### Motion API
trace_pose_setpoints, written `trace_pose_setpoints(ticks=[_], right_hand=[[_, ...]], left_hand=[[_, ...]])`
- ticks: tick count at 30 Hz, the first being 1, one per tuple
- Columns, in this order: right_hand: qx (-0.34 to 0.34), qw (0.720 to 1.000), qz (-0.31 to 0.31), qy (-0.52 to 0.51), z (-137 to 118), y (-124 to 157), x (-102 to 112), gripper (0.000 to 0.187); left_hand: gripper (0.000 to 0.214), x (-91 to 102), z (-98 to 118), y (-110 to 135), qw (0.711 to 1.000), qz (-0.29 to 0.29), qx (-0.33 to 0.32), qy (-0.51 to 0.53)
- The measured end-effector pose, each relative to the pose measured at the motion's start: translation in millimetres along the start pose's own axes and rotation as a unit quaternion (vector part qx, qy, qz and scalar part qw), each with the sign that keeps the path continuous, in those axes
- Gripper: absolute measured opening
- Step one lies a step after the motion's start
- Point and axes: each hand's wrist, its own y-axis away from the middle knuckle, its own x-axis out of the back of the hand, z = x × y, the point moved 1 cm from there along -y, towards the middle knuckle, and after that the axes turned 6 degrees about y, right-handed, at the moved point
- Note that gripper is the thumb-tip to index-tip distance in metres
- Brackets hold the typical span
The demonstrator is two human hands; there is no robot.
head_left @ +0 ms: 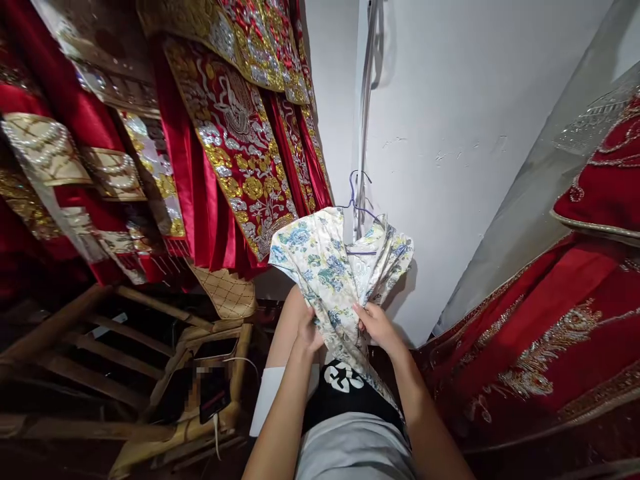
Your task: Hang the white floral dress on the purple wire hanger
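Observation:
A white short-sleeved garment with blue and yellow-green flowers hangs in front of me on a purple hanger. The hanger's hook shows above the neckline, close to a metal pole; whether it rests on anything I cannot tell. My left hand is closed on the garment's left side at the waist, its fingertips partly behind the cloth. On the other side, my right hand pinches the front edge between thumb and fingers. The lower part of the garment falls over my lap.
Red embroidered costumes hang on the left, and a red beaded gown stands at the right. A bamboo chair is at lower left, with a phone and cable on it. Behind the garment are a white wall and the metal pole.

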Motion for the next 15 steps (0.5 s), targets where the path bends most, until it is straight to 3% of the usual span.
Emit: trace_pose_setpoints(ticks=[7,11,15], right_hand=[[-0.023,0.999,0.012,0.018,3.9,2.3,10.1,0.056],[-0.021,0.997,0.015,-0.071,5.6,4.5,12.6,0.047],[-0.086,0.981,0.015,-0.174,5.6,4.5,12.2,0.043]], left_hand=[[0.07,-16.3,-13.3,6.7,0.997,0.062,0.027,0.022],[0.07,-23.5,-23.5,5.5,0.996,0.076,0.026,0.027],[0.068,-18.2,-32.4,-0.3,0.996,0.091,0.01,-0.008]])
